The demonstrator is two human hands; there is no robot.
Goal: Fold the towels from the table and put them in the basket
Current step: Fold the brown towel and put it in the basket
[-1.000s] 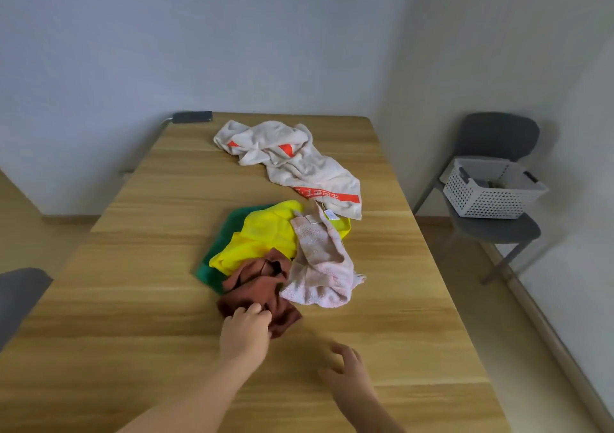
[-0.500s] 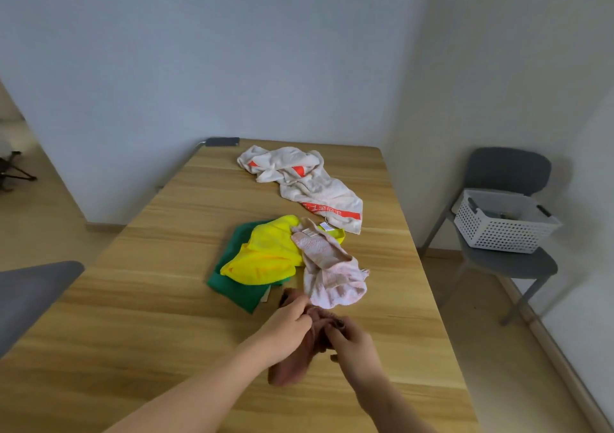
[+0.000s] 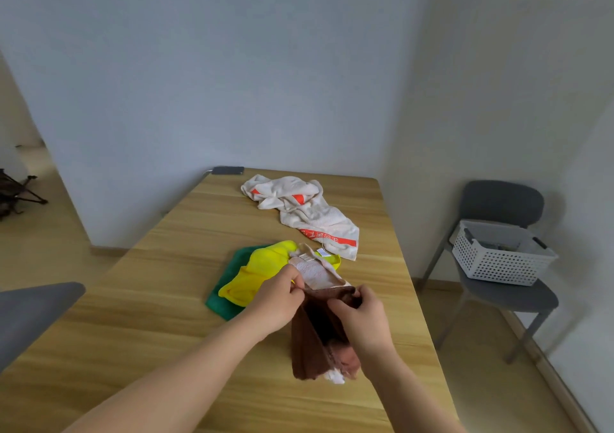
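Left hand: pinches top edge of brown towel.
Right hand: grips same edge; towel hangs over tabletop, near front edge.
Basket: on chair beside tabletop's right edge; contents unclear.

- Green towel: mostly under the yellow towel; only its left and near edges show.
- Pink towel: near end hidden behind both hands and the brown towel.
- Left hand: pinches the brown towel's top edge, fingertips out of sight behind it.
- Right hand: grips the same edge, palm side unseen.
- Both forearms cut off by the bottom edge.
- Basket: something dark inside, too small to tell.
- White towel: red print unreadable.
- Flat dark object at the table's far corner: cannot identify.
- Grey seat and dark stand: cut off by the left edge.
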